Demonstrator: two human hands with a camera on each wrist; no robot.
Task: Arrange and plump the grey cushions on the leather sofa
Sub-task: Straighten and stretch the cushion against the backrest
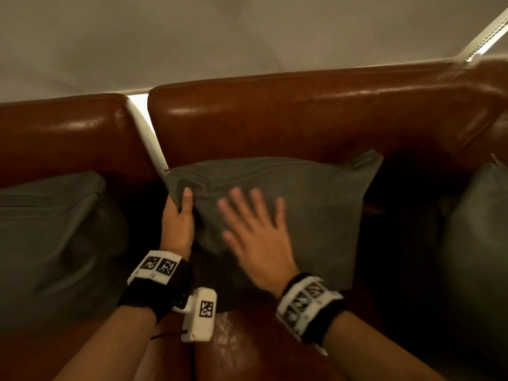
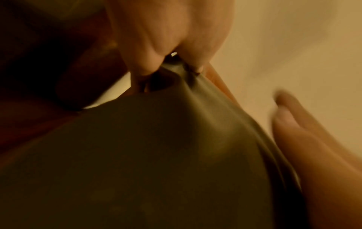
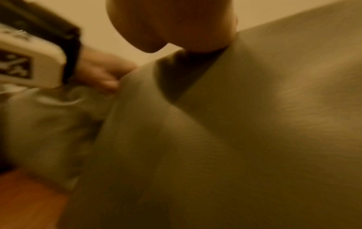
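A grey cushion (image 1: 308,204) leans against the brown leather sofa back (image 1: 302,116) in the middle of the head view. My left hand (image 1: 178,213) grips its upper left corner, thumb on the front and fingers behind. In the left wrist view the fingers (image 2: 149,62) pinch the bunched fabric of the cushion (image 2: 137,155). My right hand (image 1: 253,229) lies flat and spread on the cushion's front face, blurred. The right wrist view shows the palm (image 3: 176,27) against the grey cushion (image 3: 235,139).
A second grey cushion (image 1: 52,237) sits on the left sofa seat, a third (image 1: 478,229) at the right edge. A white gap (image 1: 149,138) splits the two sofa backs. A pale wall (image 1: 220,37) rises behind. The brown seat front (image 1: 242,345) shows between my forearms.
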